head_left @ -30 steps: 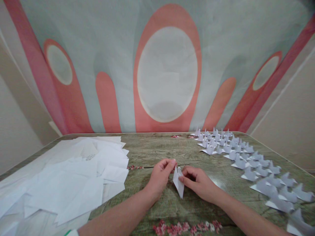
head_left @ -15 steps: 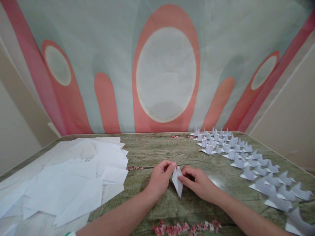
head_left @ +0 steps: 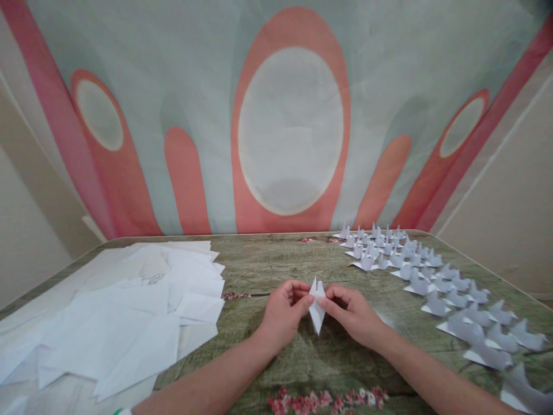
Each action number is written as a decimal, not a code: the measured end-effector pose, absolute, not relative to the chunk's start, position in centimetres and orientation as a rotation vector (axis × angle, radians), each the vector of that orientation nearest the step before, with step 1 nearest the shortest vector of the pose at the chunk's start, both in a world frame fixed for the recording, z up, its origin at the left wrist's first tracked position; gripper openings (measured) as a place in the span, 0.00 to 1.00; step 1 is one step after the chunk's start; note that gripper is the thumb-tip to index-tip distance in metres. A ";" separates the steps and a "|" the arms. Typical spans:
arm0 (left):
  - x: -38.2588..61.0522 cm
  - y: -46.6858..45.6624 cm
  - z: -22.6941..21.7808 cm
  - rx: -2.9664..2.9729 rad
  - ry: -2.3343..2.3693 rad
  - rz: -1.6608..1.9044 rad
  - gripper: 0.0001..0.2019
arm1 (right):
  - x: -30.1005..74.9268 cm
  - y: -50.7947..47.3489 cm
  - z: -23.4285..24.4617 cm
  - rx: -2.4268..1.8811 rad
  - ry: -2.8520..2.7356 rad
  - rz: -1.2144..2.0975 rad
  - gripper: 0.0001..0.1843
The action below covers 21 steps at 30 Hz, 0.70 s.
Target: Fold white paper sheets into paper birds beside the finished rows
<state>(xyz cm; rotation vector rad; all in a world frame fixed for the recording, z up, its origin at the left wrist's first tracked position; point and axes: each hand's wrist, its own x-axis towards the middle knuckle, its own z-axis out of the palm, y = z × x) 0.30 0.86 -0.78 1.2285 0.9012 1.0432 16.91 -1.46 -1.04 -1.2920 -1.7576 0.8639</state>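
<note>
- Left hand (head_left: 283, 311) and right hand (head_left: 352, 317) both pinch 1 folded white paper (head_left: 317, 317) over the tabletop (head_left: 268, 262).
- At left, overlapping white sheets (head_left: 129, 317).
- At right, many folded paper birds (head_left: 419, 284).

In front of you runs a surface (head_left: 263, 262) with a greenish-brown wood-grain pattern and a pale rim (head_left: 254, 234) along its 12 o'clock edge. Taking its middle as your clock centre, you have loose white sheets (head_left: 125, 314) overlapping from 8 to 10 o'clock, a few dark marks (head_left: 158, 278) showing among them. Folded white paper birds (head_left: 436, 306) stand in close rows from 1 to 4 o'clock. Your 6 o'clock shows pink and white flowers (head_left: 298, 402) in the pattern.
</note>
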 end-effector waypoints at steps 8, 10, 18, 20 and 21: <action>0.1 1.2 -1.1 1.207 0.947 1.019 0.12 | 17.1 -1.2 -0.8 -1.305 -1.715 0.820 0.15; 0.0 1.2 -0.9 1.278 0.960 1.018 0.10 | 17.3 -1.1 -1.0 -1.338 -1.715 0.790 0.15; -1.3 0.4 0.6 2.270 0.902 0.830 0.17 | 17.8 -0.3 -2.2 -1.423 -1.815 0.523 0.11; -1.4 0.2 0.7 2.403 0.890 0.761 0.16 | 17.7 -0.4 -2.3 -1.474 -1.859 0.449 0.10; -1.4 0.2 0.8 2.449 0.890 0.740 0.15 | 17.6 -0.4 -2.3 -1.491 -1.882 0.415 0.10</action>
